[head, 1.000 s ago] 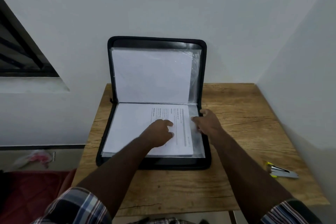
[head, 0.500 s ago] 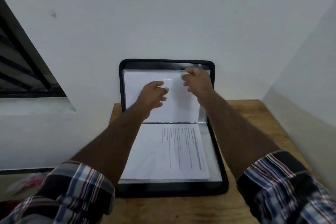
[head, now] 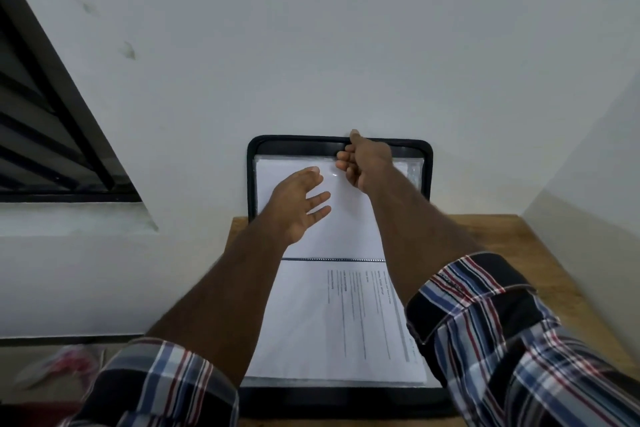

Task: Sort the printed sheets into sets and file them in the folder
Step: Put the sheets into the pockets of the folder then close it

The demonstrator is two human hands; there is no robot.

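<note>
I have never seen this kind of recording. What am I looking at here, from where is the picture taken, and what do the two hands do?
There is no machine here. A person wears a camera on the head, so the picture looks forward and down along the person's own arms in checked sleeves.

On a wooden table lies an open black folder. Its far half stands upright against the white wall, and its near half lies flat. The flat half shows a printed sheet under a clear sleeve.

The right hand reaches to the top edge of the upright half, with fingers curled at the clear pocket there; what exactly it pinches is too blurred to tell. The left hand is open, fingers spread, in front of the blank white page.
</note>
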